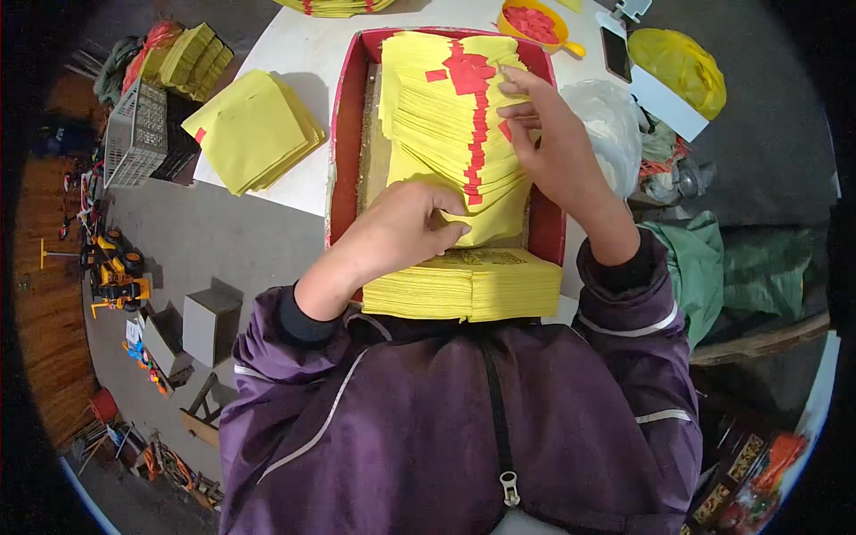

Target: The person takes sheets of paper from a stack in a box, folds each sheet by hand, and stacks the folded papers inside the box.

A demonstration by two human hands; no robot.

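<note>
A red-walled box (341, 169) holds a fanned stack of yellow paper sheets (437, 134), with small red paper pieces (477, 143) running down it in an overlapping line. My left hand (401, 223) rests at the stack's lower left, its thumb and forefinger apart over the nearest sheets. Over the stack's right side, my right hand (557, 134) pinches a small red paper slip (506, 131) at its thumb. Close to my body, thick bundles of yellow paper (464, 290) lie across the box's near end, with dark printing on top.
On the white table (276, 40), a yellow paper pile (254, 134) sits to the left. Farther back are a yellow scoop (562, 40) of red pieces and a phone (615, 53). Plastic bags (602, 125) stand right of the box; a crate (138, 134) is at left.
</note>
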